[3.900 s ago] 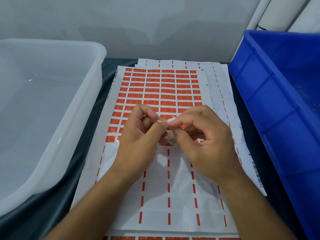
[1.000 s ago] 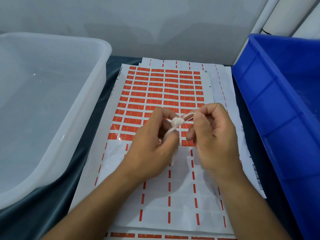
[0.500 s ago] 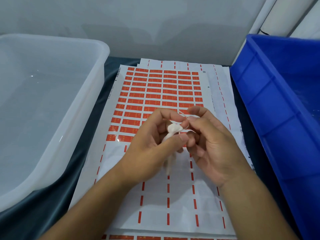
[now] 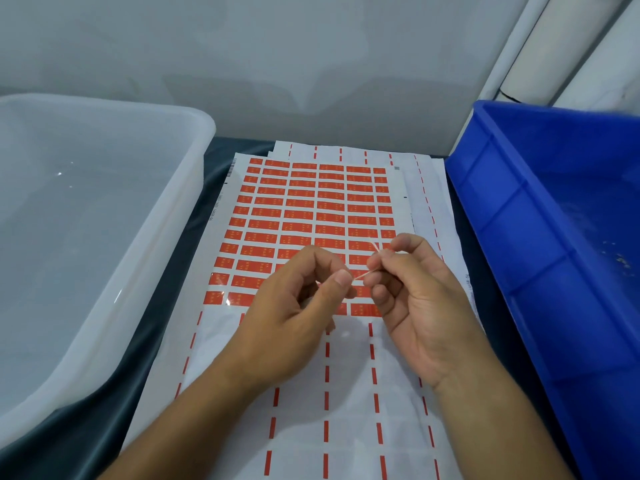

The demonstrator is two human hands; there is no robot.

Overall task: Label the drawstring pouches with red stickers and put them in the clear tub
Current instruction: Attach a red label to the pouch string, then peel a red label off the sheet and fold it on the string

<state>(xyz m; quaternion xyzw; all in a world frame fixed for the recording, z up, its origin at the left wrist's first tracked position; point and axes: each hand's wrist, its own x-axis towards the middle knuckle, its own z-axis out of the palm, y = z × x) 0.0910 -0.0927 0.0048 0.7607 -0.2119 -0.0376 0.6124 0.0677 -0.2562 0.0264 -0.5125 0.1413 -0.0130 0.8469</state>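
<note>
Since half a second before, both hands had drawn slightly apart, stretching a thin white drawstring [image 4: 362, 274] taut between them. Beside them stood the clear tub [image 4: 194, 174] at left and the blue bin [image 4: 498, 216] at right; between lay the sticker sheet [image 4: 311, 209], its near rows peeled. The left hand [image 4: 294, 313] pinched the cord's near end, the pouch itself hidden within the fingers; the right hand [image 4: 415, 299] pinched the far end.

A big blue bin [image 4: 540, 244] sits on the right side. Under everything lies a dark cloth [image 4: 114, 420] that covers the table. A pale gray wall [image 4: 277, 57] stands at the back. White pipes [image 4: 540, 46] run up the far right corner.
</note>
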